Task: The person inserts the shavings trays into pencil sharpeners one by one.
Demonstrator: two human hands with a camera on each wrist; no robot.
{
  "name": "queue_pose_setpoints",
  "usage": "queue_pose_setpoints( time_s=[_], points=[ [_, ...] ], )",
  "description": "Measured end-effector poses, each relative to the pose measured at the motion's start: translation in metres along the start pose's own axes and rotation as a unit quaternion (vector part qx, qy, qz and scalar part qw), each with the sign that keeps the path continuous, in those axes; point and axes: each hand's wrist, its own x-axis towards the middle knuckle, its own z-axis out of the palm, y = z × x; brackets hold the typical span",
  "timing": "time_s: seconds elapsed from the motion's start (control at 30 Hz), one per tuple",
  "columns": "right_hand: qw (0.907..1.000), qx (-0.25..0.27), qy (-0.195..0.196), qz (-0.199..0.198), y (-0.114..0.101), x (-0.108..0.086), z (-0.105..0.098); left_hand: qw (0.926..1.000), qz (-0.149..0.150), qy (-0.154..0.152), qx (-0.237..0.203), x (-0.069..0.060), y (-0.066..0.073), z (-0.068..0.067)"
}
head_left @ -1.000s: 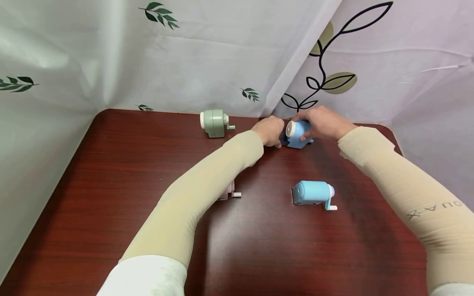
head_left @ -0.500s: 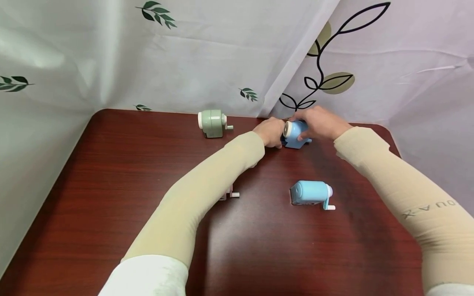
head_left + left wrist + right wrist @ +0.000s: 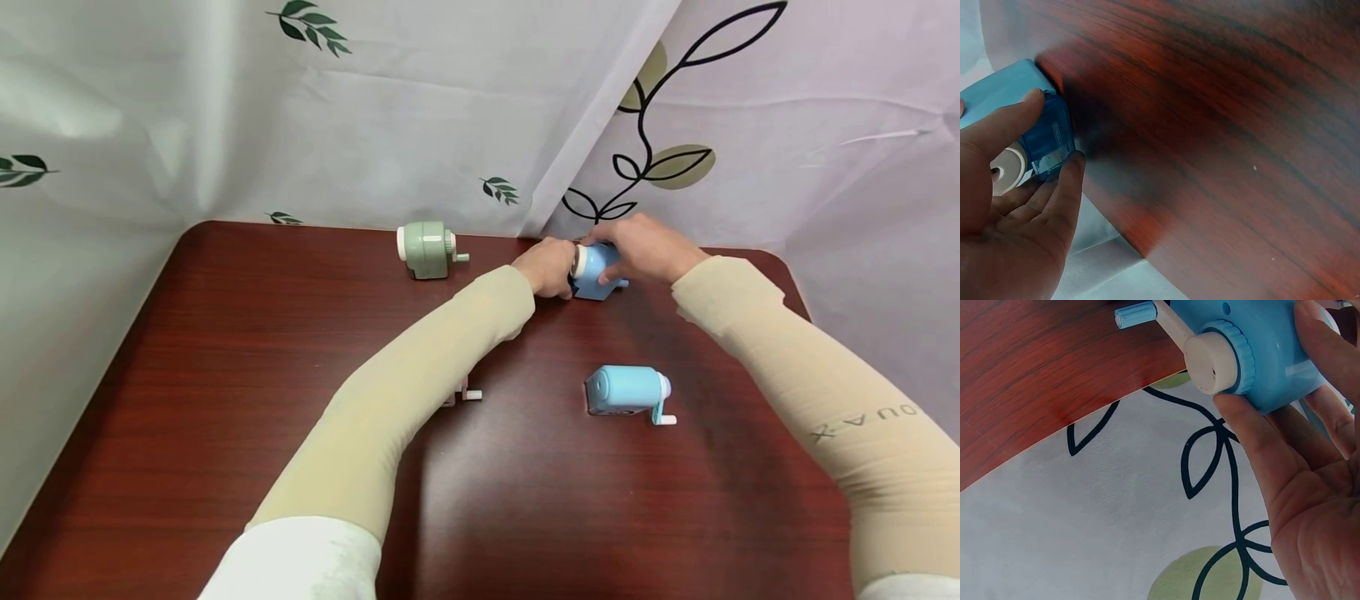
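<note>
At the back right of the table, my right hand (image 3: 648,248) grips a blue crank pencil sharpener (image 3: 596,277) over its top and back. The right wrist view shows its white crank hub (image 3: 1209,362) and blue handle (image 3: 1136,315) beside my fingers. From the left, my left hand (image 3: 549,267) pinches the translucent dark-blue shavings drawer (image 3: 1052,134) between thumb and fingers. That drawer is up against the sharpener's lower front, below and beside the white ring (image 3: 1009,169). Whether it is fully seated I cannot tell.
A light-blue sharpener (image 3: 628,390) lies nearer on the right, and a green one (image 3: 426,250) stands at the back. My left sleeve (image 3: 390,392) mostly hides a pink one (image 3: 465,393). White patterned curtain (image 3: 360,150) borders the table's back edge.
My left hand has come slightly right, narrowing the gap between it and the blue sharpener, so less of the drawer shows. The right hand keeps its grip. The whole view has shifted a little.
</note>
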Motion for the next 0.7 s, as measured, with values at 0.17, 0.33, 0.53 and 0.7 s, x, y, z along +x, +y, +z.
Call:
queue_pose_setpoints(
  time_s=[0.17, 0.33, 0.53, 0.7],
  points=[
    [1.0, 0.0, 0.003, -0.003, 0.0001, 0.0012, 0.0009, 1.0, 0.0, 0.001, -0.006, 0.0008, -0.0007, 0.0006],
    [1.0, 0.001, 0.004, -0.004, -0.0001, 0.0012, 0.0004, 0.9999, 0.004, 0.0, -0.015, 0.0012, -0.0002, 0.0004],
    [1.0, 0.0, 0.001, -0.001, 0.0, 0.0017, 0.0, 0.9996, -0.005, 0.008, -0.026, 0.001, -0.0009, -0.0004],
    [1.0, 0.003, -0.002, 0.003, 0.0008, 0.0018, 0.0004, 0.9994, -0.011, 0.006, -0.031, 0.0023, 0.0001, 0.0005]
  ],
)
